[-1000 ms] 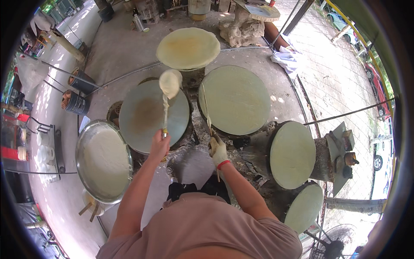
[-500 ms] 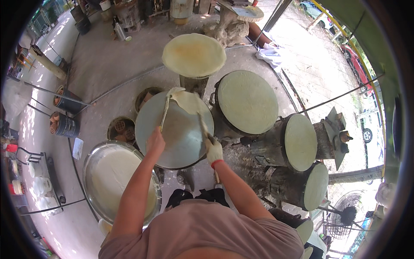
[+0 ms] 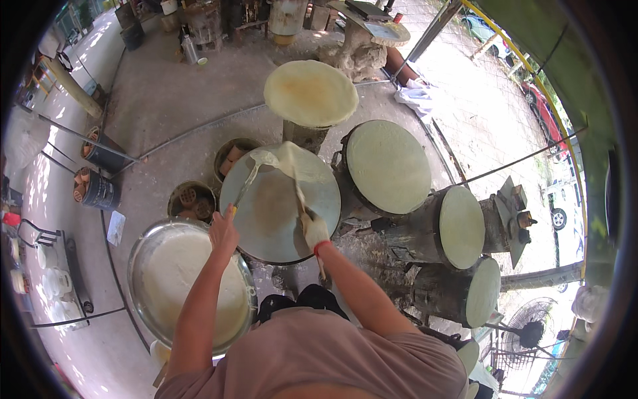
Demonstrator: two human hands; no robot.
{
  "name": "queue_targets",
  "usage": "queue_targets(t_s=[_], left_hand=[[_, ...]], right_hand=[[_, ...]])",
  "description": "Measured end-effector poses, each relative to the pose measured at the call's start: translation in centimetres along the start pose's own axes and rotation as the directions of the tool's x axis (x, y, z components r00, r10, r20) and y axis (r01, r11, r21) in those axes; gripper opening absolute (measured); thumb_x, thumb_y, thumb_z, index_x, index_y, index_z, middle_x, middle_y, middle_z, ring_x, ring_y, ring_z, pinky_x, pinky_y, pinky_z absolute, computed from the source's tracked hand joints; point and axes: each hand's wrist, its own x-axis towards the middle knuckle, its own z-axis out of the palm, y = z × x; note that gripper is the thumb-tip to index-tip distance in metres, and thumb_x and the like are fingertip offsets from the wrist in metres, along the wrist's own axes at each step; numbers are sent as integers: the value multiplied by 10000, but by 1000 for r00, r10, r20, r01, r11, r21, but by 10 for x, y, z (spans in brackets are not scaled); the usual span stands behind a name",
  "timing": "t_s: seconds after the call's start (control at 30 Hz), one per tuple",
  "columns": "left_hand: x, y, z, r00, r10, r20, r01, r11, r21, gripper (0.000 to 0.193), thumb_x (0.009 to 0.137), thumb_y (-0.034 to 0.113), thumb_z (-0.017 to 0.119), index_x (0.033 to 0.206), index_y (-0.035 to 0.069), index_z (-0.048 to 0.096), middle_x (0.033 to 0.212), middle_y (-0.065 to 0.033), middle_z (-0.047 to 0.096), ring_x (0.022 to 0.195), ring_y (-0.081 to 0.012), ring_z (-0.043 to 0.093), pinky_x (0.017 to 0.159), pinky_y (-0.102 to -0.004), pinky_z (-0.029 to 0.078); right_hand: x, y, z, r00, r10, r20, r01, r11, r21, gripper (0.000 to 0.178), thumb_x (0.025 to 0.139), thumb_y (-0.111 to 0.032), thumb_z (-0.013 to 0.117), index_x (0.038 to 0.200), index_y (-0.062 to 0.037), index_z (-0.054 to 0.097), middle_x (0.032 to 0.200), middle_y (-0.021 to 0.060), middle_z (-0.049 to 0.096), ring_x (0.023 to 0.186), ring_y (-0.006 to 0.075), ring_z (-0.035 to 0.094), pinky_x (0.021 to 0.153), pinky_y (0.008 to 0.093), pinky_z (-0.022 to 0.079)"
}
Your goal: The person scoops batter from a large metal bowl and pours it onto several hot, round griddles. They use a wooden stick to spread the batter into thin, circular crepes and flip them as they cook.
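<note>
A round grey griddle (image 3: 266, 229) lies in front of me. At its far edge spreads a thin patch of pale batter (image 3: 314, 167). My bare left hand (image 3: 224, 234) is closed round the handle of a ladle (image 3: 248, 183), whose batter-coated head rests over the griddle's far left part. My right hand (image 3: 315, 229), in a whitish glove, grips a wooden spreader (image 3: 298, 188); its far end meets the batter, and its handle sticks out below the hand. Beside my left forearm stands a wide metal basin (image 3: 137, 279) of white batter (image 3: 179, 266).
Beyond the griddle, another stove carries a browned round sheet (image 3: 311, 92). To the right stand several drum stoves with batter-covered tops, the nearest a large griddle (image 3: 389, 166). Buckets of bricks (image 3: 193, 199) sit by the griddle's left edge. A fan (image 3: 528, 332) stands at lower right.
The ladle and my left hand have moved left and nearer to me. The spreader's far end has swung left and away across the batter. My view has shifted slightly.
</note>
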Motion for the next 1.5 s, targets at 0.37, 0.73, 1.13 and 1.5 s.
queue_targets(t_s=[0.37,0.73,1.13,1.5], left_hand=[[-47,-42,-11,978,41,-203,-114,926,-360,477,789,11,553,1251,124,516,967,-141,508,860,-325,565,715,-418,472],[-70,-2,-47,918,-330,220,313,261,-913,311,866,48,519,1171,-13,515,664,-10,489,452,-83,442,417,-236,381],[-131,18,-20,795,-564,224,295,37,-955,297,868,69,490,1151,-22,490,615,8,434,373,-64,379,341,-221,311],[-174,79,-12,624,-745,234,473,122,-873,314,852,91,495,1151,-2,511,526,-5,436,350,-79,381,339,-239,310]], right_hand=[[27,5,0,970,-22,240,19,1000,15,393,873,-275,531,1163,-15,586,915,135,654,817,185,605,780,291,464],[33,-18,-15,925,-68,373,139,976,-167,407,865,-329,521,1152,-53,605,922,146,671,796,216,630,750,309,476],[92,-2,-59,840,-178,512,311,932,-186,394,837,-346,533,1069,-44,636,871,193,666,818,256,653,728,344,492],[99,-47,-68,827,134,546,-25,979,-202,328,814,-298,611,966,-11,656,720,35,599,592,92,490,509,280,418]])
